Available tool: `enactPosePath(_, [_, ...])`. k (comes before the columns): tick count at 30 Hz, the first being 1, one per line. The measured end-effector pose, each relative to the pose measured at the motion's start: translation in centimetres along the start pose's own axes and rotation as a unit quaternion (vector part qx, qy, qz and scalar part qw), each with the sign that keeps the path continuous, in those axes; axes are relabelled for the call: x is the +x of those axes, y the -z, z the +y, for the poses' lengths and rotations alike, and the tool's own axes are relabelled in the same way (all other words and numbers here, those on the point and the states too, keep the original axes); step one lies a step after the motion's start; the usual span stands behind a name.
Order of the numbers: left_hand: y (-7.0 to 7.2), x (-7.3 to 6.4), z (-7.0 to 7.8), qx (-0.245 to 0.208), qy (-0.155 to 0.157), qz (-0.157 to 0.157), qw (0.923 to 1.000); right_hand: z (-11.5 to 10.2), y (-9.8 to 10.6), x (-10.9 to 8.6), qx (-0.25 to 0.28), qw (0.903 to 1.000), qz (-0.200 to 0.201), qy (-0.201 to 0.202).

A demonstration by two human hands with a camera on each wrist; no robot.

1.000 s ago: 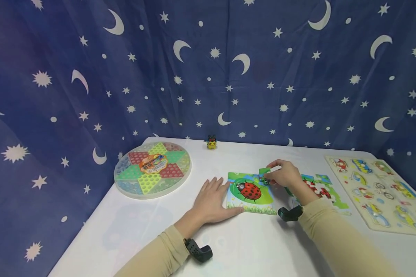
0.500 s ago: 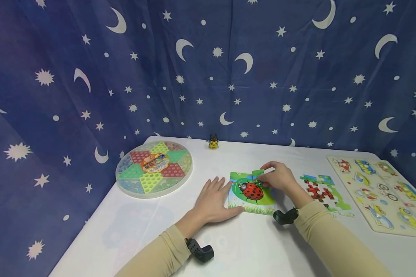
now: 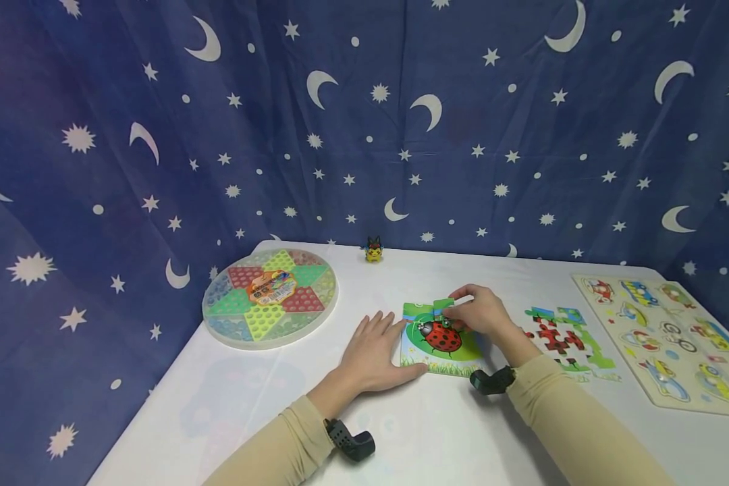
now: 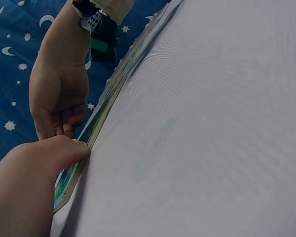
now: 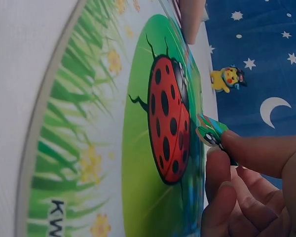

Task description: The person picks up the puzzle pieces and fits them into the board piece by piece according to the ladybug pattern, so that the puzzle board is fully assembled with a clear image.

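A ladybug puzzle board (image 3: pixel 442 358) lies on the white table in the head view. My left hand (image 3: pixel 372 354) rests flat at its left side, fingers spread and thumb at the front edge. Over the board's upper part, my right hand (image 3: pixel 481 312) pinches a green jigsaw piece (image 3: pixel 443 304) between thumb and fingers. The right wrist view shows that jigsaw piece (image 5: pixel 213 132) tilted, with part of a black-and-white ladybug head on it, close over the printed ladybug (image 5: pixel 168 121). In the left wrist view, my left thumb (image 4: pixel 71 152) presses the board's edge.
Several loose red and green jigsaw pieces (image 3: pixel 553 336) lie right of the board. Farther right is a wooden picture puzzle (image 3: pixel 656 337). A round Chinese checkers board (image 3: pixel 270 297) lies at left, and a small yellow figure (image 3: pixel 373 251) stands at the back, before a starry curtain (image 3: pixel 340 121).
My right hand has carried the jigsaw piece leftward, from the board's upper right corner toward its upper middle. My left hand has stayed at the board's left side.
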State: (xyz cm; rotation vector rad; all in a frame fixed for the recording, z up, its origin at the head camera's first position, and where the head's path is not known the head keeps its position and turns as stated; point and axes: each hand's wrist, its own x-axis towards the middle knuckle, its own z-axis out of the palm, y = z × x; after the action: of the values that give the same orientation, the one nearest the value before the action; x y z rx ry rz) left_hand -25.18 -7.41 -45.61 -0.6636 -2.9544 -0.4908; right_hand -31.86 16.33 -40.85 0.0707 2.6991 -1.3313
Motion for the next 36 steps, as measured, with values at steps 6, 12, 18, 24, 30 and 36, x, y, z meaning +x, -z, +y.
enactPosePath(6, [0.1,-0.1,0.1,0.0,-0.002,-0.005,1.0,0.1,-0.6,0.0,-0.005,1.0,-0.005,0.006])
enactPosePath(12, [-0.1,-0.2,0.0,0.003,-0.004,-0.005,1.0,0.2,-1.1,0.0,-0.017,0.9997,-0.006,0.013])
enactPosePath(18, [-0.3,-0.2,-0.1,0.002,-0.004,-0.006,1.0,0.0,-1.7,-0.2,-0.055,0.998,-0.002,0.031])
enactPosePath(24, [-0.2,-0.2,-0.1,0.008,-0.005,-0.008,0.9999,0.1,-2.4,-0.1,-0.088,0.9949,0.008,0.048])
enactPosePath(30, [-0.3,0.0,-0.2,0.02,-0.01,-0.004,0.9997,-0.2,-3.2,-0.1,-0.096,0.9936,0.014,0.058])
enactPosePath(36, [-0.3,0.0,-0.2,0.02,-0.013,-0.004,0.9997,-0.5,-3.5,-0.2,-0.101,0.992,0.021,0.072])
